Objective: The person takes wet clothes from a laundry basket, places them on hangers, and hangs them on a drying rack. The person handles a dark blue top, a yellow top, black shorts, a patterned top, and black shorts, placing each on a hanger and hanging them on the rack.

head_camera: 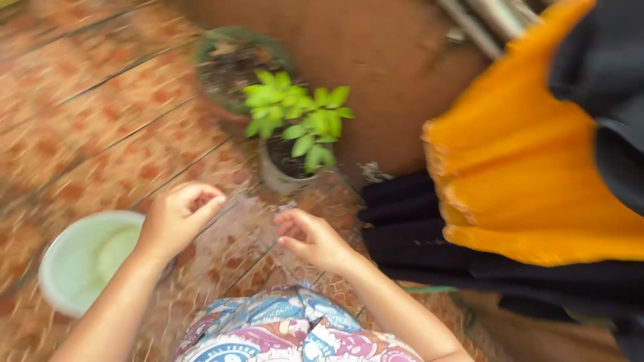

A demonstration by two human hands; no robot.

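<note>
Scene: A person stands over a wet, patterned red tile floor (pixel 100 127), seen from a head-worn camera; the frame is blurred by motion.

Left hand: The left hand (pixel 176 218) hovers above the floor, fingers curled loosely inward with the thumb near the fingertips; it holds nothing that shows.

Right hand: The right hand (pixel 310 236) hangs just apart from the left, fingers half bent and palm turned toward it, also empty as far as the blur allows.

Nearest thing: A pale green plastic basin (pixel 84 261) sits on the tiles below and just beside the left forearm, its rim partly hidden by the arm.

Basin handling: It looks light and fairly stiff, probably slick if wet; the rim seems the natural place to grip, with two hands if it holds water.

Basin orientation: It stands upright with its mouth facing up; being round, it has no clear long axis.

Plant: A small leafy green plant (pixel 298 121) grows in a grey pot (pixel 278 175) on the floor ahead of the hands, against a reddish-brown wall (pixel 376 60).

Second pot: A wider dark green pot (pixel 231 67) of soil and dry leaves stands behind it.

Laundry: An orange cloth (pixel 523 161) and dark garments (pixel 429 234) hang at the right, near the right hand.

Clothing: The person's printed, multicoloured garment (pixel 288 332) fills the bottom edge.
</note>
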